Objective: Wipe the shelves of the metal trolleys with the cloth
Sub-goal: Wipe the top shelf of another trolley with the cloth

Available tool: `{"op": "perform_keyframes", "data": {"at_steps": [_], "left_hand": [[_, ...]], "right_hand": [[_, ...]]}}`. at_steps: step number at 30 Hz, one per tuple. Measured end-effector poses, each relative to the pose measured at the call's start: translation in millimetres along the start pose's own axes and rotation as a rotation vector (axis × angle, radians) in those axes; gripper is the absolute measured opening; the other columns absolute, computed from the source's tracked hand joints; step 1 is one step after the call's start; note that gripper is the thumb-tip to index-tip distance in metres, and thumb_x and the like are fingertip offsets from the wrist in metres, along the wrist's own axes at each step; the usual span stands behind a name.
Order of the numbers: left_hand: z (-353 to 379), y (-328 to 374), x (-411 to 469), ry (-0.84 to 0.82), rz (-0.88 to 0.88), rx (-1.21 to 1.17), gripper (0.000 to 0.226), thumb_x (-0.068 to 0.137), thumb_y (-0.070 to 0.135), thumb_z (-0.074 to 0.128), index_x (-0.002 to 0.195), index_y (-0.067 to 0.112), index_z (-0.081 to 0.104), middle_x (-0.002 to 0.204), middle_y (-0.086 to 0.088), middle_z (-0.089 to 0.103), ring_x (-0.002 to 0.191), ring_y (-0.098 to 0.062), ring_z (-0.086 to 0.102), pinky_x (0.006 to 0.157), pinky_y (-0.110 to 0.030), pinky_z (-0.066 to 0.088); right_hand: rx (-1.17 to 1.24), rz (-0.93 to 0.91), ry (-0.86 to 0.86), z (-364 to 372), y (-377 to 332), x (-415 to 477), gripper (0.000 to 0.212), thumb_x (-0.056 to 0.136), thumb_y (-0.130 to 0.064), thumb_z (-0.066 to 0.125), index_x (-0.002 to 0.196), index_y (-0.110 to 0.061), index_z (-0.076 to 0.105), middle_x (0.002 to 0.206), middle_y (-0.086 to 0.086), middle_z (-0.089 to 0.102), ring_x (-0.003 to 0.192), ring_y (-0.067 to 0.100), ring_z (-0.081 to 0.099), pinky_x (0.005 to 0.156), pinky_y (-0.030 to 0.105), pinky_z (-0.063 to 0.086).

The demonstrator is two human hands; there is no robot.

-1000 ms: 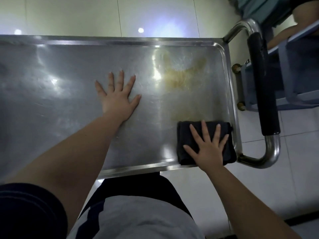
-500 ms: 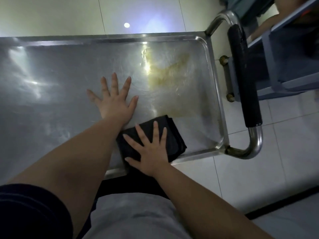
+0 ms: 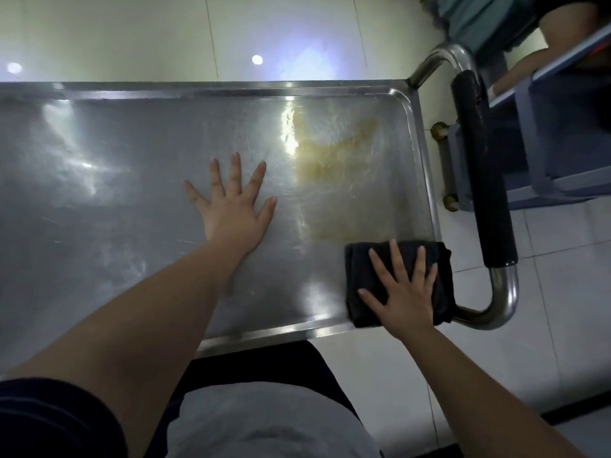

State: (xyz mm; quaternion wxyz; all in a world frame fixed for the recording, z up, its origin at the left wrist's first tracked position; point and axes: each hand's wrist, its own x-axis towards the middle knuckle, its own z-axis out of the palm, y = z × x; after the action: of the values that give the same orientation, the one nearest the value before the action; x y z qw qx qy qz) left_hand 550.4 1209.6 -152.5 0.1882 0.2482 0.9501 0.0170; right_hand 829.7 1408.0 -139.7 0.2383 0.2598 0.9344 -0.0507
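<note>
The top shelf of a metal trolley fills the view, shiny steel with a raised rim. A yellowish smear stains its right part. A folded black cloth lies at the shelf's near right corner. My right hand presses flat on the cloth with fingers spread. My left hand rests flat on the bare steel in the middle of the shelf, fingers spread, apart from the cloth.
The trolley's handle, a steel tube with a black grip, curves off the right end. Beyond it stands a blue cart on pale floor tiles. Another person's limb shows at the top right.
My right hand slid the cloth from the shelf's near middle, beside my left wrist, back to the near right corner. My left hand stayed flat in place.
</note>
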Motion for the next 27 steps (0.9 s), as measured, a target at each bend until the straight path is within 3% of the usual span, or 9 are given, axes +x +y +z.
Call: {"op": "perform_keyframes", "data": {"at_steps": [4, 7, 12, 16, 20, 27], "left_hand": [[3.6, -3.1, 0.6, 0.016, 0.003, 0.004, 0.064, 0.095, 0.07, 0.004, 0.151, 0.047, -0.018, 0.165, 0.0, -0.018, 0.15, -0.037, -0.017, 0.107, -0.077, -0.004], [2.0, -3.4, 1.1, 0.013, 0.016, -0.017, 0.06, 0.098, 0.064, 0.005, 0.151, 0.048, -0.018, 0.165, 0.001, -0.018, 0.15, -0.037, -0.017, 0.107, -0.077, -0.004], [1.6, -2.8, 2.1, 0.0, -0.004, -0.027, 0.057, 0.1, 0.058, 0.007, 0.151, 0.049, -0.017, 0.165, 0.005, -0.018, 0.15, -0.034, -0.02, 0.108, -0.075, -0.006], [3.9, -3.3, 1.9, 0.0, -0.004, -0.028, 0.058, 0.099, 0.059, 0.005, 0.151, 0.048, -0.018, 0.164, 0.004, -0.02, 0.15, -0.033, -0.021, 0.108, -0.074, -0.008], [10.0, -3.5, -0.5, 0.019, 0.003, -0.021, 0.059, 0.099, 0.059, 0.004, 0.152, 0.046, -0.017, 0.165, 0.002, -0.019, 0.15, -0.034, -0.019, 0.108, -0.075, -0.007], [9.4, -4.4, -1.7, 0.035, 0.016, -0.039, 0.061, 0.1, 0.057, 0.01, 0.155, 0.043, -0.012, 0.165, -0.001, -0.017, 0.15, -0.037, -0.017, 0.107, -0.076, -0.006]], "right_hand": [[-0.032, -0.095, 0.029, -5.0, -28.9, 15.9, 0.077, 0.087, -0.08, 0.015, 0.155, -0.045, 0.01, 0.165, 0.002, 0.011, 0.145, 0.054, -0.004, 0.11, 0.075, 0.002], [-0.047, -0.262, 0.097, -27.3, -70.2, 61.9, 0.078, 0.084, -0.081, 0.024, 0.153, -0.049, 0.005, 0.166, 0.0, 0.011, 0.144, 0.055, -0.002, 0.108, 0.077, 0.0], [0.073, -0.032, 0.189, -88.8, -123.5, 196.4, 0.077, 0.084, -0.084, 0.017, 0.149, -0.055, -0.013, 0.163, -0.008, -0.02, 0.144, 0.049, -0.019, 0.109, 0.073, -0.009], [0.056, -0.052, 0.159, -119.6, -127.9, 251.1, 0.078, 0.083, -0.085, 0.016, 0.149, -0.055, -0.012, 0.163, -0.008, -0.021, 0.144, 0.048, -0.02, 0.11, 0.073, -0.008], [0.048, -0.138, 0.165, -94.5, -111.0, 204.0, 0.079, 0.083, -0.085, 0.018, 0.151, -0.053, -0.007, 0.165, -0.005, -0.017, 0.145, 0.05, -0.017, 0.111, 0.071, -0.008], [0.022, -0.268, 0.063, -1.6, -83.9, 15.3, 0.078, 0.085, -0.081, 0.029, 0.153, -0.048, 0.013, 0.165, 0.003, 0.008, 0.144, 0.056, 0.001, 0.106, 0.079, 0.009]]}}
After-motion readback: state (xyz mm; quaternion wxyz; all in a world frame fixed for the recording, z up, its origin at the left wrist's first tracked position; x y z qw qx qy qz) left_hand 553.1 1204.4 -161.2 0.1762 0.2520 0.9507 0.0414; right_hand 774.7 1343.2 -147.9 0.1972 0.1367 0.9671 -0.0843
